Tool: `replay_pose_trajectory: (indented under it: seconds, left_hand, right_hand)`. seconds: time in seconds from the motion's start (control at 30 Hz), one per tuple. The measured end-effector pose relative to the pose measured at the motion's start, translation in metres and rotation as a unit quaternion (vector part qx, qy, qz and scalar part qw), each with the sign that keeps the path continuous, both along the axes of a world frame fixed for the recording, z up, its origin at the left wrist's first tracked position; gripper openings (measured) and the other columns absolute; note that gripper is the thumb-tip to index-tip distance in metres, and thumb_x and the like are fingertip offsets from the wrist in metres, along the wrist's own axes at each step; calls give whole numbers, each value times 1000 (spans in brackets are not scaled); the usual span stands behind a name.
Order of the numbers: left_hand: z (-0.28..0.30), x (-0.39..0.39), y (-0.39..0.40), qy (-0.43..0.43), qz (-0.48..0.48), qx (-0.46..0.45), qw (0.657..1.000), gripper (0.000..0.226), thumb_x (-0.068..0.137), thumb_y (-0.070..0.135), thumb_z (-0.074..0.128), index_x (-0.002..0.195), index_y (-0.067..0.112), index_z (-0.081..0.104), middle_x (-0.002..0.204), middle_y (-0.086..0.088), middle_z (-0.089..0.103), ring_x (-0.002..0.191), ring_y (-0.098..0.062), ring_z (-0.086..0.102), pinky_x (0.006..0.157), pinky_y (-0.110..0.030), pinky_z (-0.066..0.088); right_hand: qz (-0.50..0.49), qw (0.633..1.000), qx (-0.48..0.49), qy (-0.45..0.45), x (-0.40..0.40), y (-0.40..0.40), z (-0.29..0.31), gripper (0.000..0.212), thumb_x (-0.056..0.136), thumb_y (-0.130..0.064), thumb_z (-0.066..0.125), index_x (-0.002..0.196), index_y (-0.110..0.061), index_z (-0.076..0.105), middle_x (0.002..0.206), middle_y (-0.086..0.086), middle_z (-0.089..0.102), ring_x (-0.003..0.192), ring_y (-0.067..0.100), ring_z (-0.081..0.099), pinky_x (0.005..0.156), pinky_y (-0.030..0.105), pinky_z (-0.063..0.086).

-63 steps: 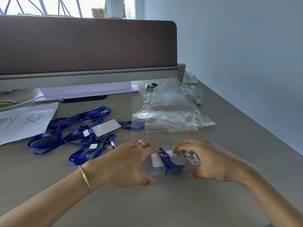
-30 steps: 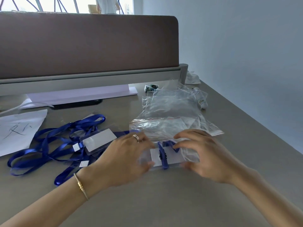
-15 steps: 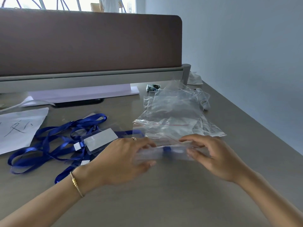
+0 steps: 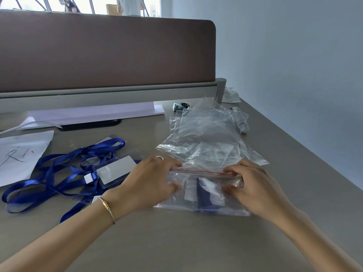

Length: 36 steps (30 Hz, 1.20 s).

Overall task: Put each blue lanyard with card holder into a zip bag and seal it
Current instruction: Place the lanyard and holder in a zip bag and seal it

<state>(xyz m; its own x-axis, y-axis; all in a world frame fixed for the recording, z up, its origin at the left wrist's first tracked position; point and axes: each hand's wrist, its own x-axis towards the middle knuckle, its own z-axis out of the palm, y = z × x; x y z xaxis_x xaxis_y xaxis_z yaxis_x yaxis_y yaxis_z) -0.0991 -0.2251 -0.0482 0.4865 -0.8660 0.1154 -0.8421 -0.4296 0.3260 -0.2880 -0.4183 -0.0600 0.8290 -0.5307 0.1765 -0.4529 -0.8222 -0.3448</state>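
Observation:
A clear zip bag (image 4: 231, 208) with a red line along its top lies flat on the desk in front of me. Inside it sits a folded blue lanyard with card holder (image 4: 203, 193). My left hand (image 4: 146, 184) pinches the bag's left top corner between thumb and fingers. My right hand (image 4: 253, 187) pinches the right top corner by the zip strip. More blue lanyards with card holders (image 4: 64, 173) lie tangled to the left. A heap of empty zip bags (image 4: 206, 138) sits just behind the held bag.
A brown desk partition (image 4: 106, 54) stands across the back, with white paper (image 4: 94, 113) and a dark flat device under it. A handwritten sheet (image 4: 21, 154) lies far left. Small wrapped items (image 4: 181, 105) sit at the back right. The desk edge runs diagonally along the right.
The lanyard with its holder has gone from bare in my hands into the zip bag. Both hands have moved to the bag's top corners and the bag now lies flat.

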Motion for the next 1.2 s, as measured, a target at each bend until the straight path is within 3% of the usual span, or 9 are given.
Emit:
replay_pose_trajectory:
  seconds: [0.1,0.37,0.47,0.63,0.77,0.87,0.97,1.07,1.2]
  left_hand:
    - [-3,3,-3,8,12,-12,1000,51,80,54,71,127,39,58,110,14,62,106,-8,55,85,-22,40]
    - [-3,-4,-6,35,7,-97,995,21,75,37,81,86,35,64,87,22,60,86,0,54,73,-19,37]
    - [0,-5,-3,64,3,-153,986,23,70,27,85,78,32,64,81,20,64,87,0,55,76,-21,40]
    - [2,-7,1,13,45,-199,979,30,66,30,89,72,40,61,85,22,64,103,4,43,109,-38,27]
    - [1,-12,7,16,75,-159,984,26,67,38,88,73,41,62,129,23,56,136,-10,30,120,-56,1]
    - [1,-15,11,12,100,-155,983,20,73,38,84,81,39,65,152,19,35,151,-11,2,120,-46,-15]
    - [3,-14,14,45,94,-191,976,18,77,35,82,81,36,64,140,30,39,148,-5,14,123,-41,-3]
    - [10,-12,19,200,89,-273,937,22,78,20,83,81,30,64,95,28,71,95,6,64,87,-24,51]
    - [26,-5,26,372,77,-365,850,34,76,4,82,101,15,63,75,-3,70,57,-12,64,51,-23,48]
  right_hand:
    - [-19,1000,5,4,-3,-1,-2,47,80,-53,74,122,-36,66,105,-21,52,103,9,56,77,25,40]
    - [-15,1000,25,-5,-9,-7,-6,47,77,-60,73,118,-38,63,111,-22,51,111,8,50,89,28,42]
    - [13,997,57,-47,-12,-11,-4,30,73,-64,69,90,-39,64,104,-22,53,105,4,48,87,28,40]
    - [76,978,157,-115,-13,-8,9,31,82,-30,79,67,-27,52,74,-9,63,74,11,59,72,39,49]
    - [108,955,210,-177,-11,0,19,25,81,-3,78,78,-20,60,77,0,65,73,14,64,73,39,52]
    - [115,944,222,-216,-7,7,30,26,85,-1,75,90,-27,71,85,0,71,75,18,70,71,30,51]
    - [129,938,208,-247,1,12,44,27,87,0,72,88,-26,73,82,-4,71,60,19,66,58,30,47]
    - [136,928,206,-278,15,16,62,24,86,3,72,85,-20,74,79,-13,72,57,3,60,56,16,44]
    - [114,914,212,-325,48,12,77,25,85,5,70,83,-20,73,82,-12,74,72,1,65,64,13,46]
